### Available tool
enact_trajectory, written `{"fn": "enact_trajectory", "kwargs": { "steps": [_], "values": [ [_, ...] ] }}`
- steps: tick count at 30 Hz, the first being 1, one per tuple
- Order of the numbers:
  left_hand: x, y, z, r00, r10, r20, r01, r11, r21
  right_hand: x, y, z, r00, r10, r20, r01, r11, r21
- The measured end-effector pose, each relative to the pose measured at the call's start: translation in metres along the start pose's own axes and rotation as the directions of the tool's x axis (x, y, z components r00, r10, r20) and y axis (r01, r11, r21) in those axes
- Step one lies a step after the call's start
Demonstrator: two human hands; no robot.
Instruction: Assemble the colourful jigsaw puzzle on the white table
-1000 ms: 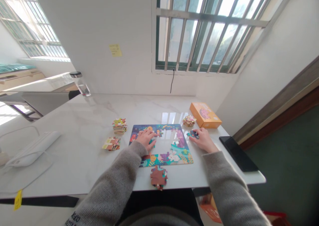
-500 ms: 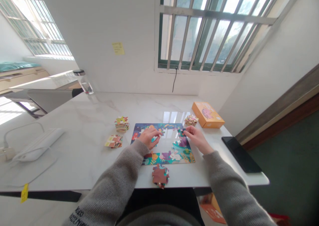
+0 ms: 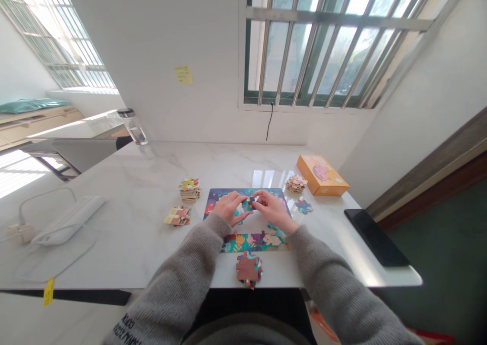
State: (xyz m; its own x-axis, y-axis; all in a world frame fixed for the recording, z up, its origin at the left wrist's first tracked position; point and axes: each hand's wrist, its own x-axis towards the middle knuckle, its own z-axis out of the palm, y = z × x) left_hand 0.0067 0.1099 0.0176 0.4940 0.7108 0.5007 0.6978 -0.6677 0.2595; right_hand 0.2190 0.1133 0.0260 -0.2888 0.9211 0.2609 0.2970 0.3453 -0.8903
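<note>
A part-built colourful jigsaw puzzle [image 3: 251,242] lies on the white marble table [image 3: 125,223], its middle unfilled. My left hand [image 3: 228,207] rests on the puzzle's upper left with its fingers bent. My right hand [image 3: 271,208] has come in beside it, fingers pinched on a dark puzzle piece [image 3: 249,203] held between the two hands over the puzzle's upper middle. One loose piece [image 3: 303,205] lies on the table right of the puzzle.
Piles of pieces sit at the left [image 3: 189,189], lower left [image 3: 178,216], upper right [image 3: 296,183] and near the front edge [image 3: 248,269]. An orange box [image 3: 321,174], a black phone [image 3: 376,237], a glass jar [image 3: 131,127] and a white power strip [image 3: 66,220] are also on the table.
My right hand moved left from the table's right side onto the puzzle with a piece and met my left hand. One loose piece stays where the right hand was.
</note>
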Motion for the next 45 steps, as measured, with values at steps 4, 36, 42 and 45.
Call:
{"fn": "enact_trajectory", "kwargs": {
  "steps": [4, 36, 42, 45],
  "values": [
    [0.0, -0.002, -0.002, 0.999, -0.046, 0.014, 0.045, 0.998, 0.04, -0.01, -0.002, -0.01, 0.995, -0.104, -0.013, 0.099, 0.974, -0.206],
    [0.0, -0.011, 0.006, 0.994, 0.09, -0.06, -0.102, 0.966, -0.238, -0.02, -0.002, -0.02, 0.912, -0.396, 0.109, 0.406, 0.83, -0.383],
    [-0.003, -0.013, 0.006, 0.997, 0.076, 0.027, -0.068, 0.97, -0.234, -0.015, 0.013, -0.031, 0.917, -0.383, 0.114, 0.386, 0.773, -0.504],
    [-0.005, -0.015, 0.008, 0.993, 0.059, 0.103, -0.038, 0.982, -0.187, -0.011, 0.025, -0.04, 0.953, -0.295, 0.061, 0.269, 0.741, -0.615]
  ]
}}
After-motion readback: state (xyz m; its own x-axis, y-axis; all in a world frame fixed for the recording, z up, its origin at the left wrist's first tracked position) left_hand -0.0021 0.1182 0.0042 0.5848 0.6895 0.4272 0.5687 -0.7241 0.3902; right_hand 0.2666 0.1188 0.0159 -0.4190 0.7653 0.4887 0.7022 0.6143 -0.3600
